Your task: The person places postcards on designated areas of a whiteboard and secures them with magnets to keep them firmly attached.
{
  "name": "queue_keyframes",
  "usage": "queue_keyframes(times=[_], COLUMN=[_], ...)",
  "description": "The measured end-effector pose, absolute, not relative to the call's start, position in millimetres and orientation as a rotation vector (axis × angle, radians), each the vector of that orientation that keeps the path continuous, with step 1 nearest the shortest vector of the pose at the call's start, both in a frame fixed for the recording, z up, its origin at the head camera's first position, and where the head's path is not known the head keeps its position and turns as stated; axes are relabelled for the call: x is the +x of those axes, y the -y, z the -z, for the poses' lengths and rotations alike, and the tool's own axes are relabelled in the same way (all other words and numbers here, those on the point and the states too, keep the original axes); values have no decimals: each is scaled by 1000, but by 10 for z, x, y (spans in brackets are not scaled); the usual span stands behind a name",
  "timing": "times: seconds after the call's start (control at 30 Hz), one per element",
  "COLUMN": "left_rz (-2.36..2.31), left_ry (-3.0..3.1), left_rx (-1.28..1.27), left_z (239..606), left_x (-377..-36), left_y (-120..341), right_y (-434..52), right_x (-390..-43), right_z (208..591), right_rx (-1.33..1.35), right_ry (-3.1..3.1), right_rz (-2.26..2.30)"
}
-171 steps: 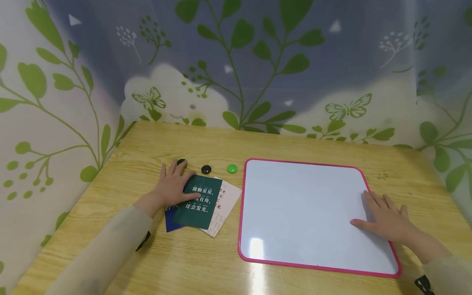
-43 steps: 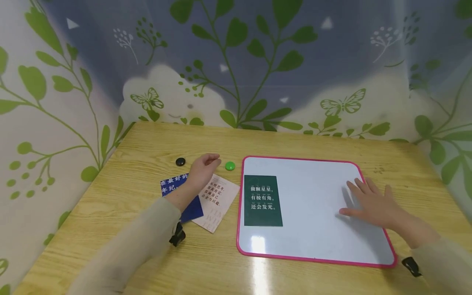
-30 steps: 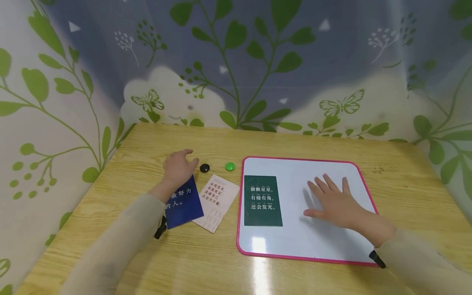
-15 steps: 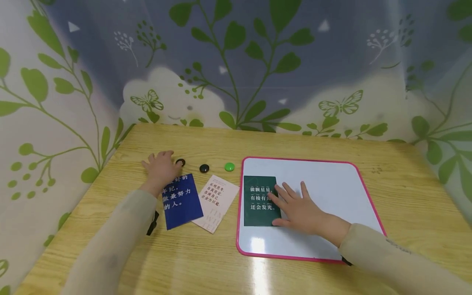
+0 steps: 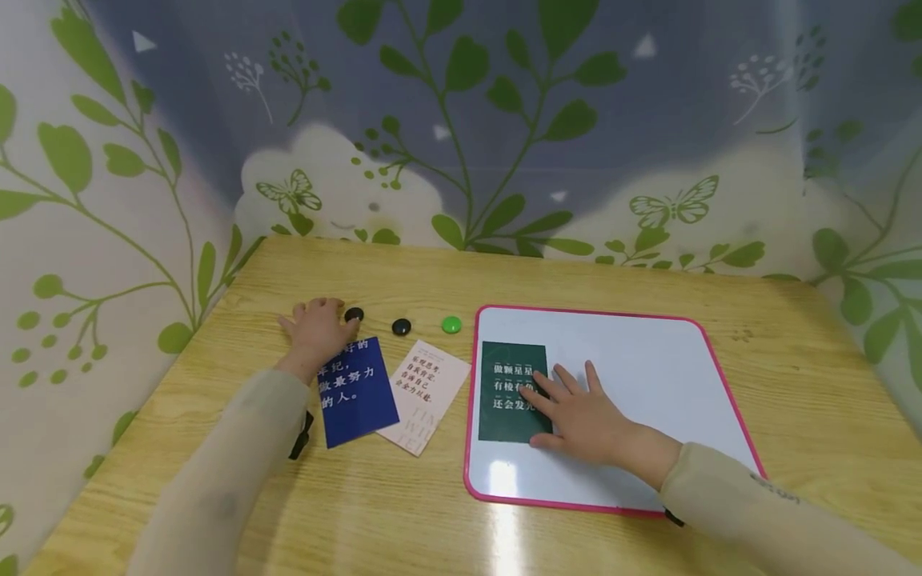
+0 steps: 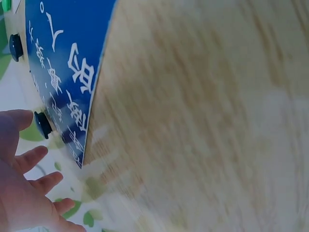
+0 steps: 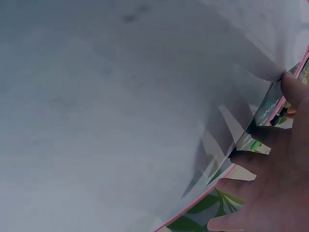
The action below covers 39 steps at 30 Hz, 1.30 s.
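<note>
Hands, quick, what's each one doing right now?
Left hand: open, fingers at a black magnet.
Right hand: open, flat on the green card.

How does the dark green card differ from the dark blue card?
The dark green card lies on the pink-framed whiteboard, squared to its edge; the dark blue card lies tilted on the wooden table. The right hand presses the green card; the left hand covers the blue card's top corner. Both carry white Chinese text.
</note>
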<state>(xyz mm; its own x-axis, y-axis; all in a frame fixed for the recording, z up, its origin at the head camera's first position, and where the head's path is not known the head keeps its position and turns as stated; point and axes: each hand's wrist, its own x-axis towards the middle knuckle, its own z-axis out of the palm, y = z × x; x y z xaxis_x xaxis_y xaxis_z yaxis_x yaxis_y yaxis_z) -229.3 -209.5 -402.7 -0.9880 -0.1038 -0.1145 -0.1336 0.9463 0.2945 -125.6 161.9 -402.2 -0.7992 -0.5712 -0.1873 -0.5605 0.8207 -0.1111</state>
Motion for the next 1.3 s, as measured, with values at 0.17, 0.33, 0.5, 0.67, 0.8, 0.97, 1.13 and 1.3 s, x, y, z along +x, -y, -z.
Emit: queue_keyframes(times=[0.17, 0.33, 0.5, 0.67, 0.8, 0.97, 1.13, 1.3], left_rz=[-490, -529, -545, -534, -525, -498, -477, -422], left_ry=[-3000, -2992, -2990, -3000, -3015, -3047, -3086, -3118], left_rx=[-188, -199, -199, -216, -216, -197, -161, -91], left_z=[4024, 3994, 3988, 4024, 4045, 4073, 4075, 4068], left_x=[-2279, -2259, -2261, -2279, -2285, -2296, -2300, -2289], left_y=[2079, 2055, 2038, 2038, 2041, 2051, 2034, 1961], right_y=[-1605, -1600, -1606, -1602, -1592, -1595, -1607, -1615], right_x=[-1246, -1237, -1237, -1237, -1237, -1242, -1250, -1261], right_z=[4023, 4004, 3986, 3969, 3966, 3982, 3995, 3997], right_rx=[-858, -805, -774, -784, -786, -786, -784, -786], right_ry=[-2799, -2795, -2782, -2775, -2774, -2775, -2779, -2781], right_rz=[81, 93, 88, 92, 79, 66, 60, 67])
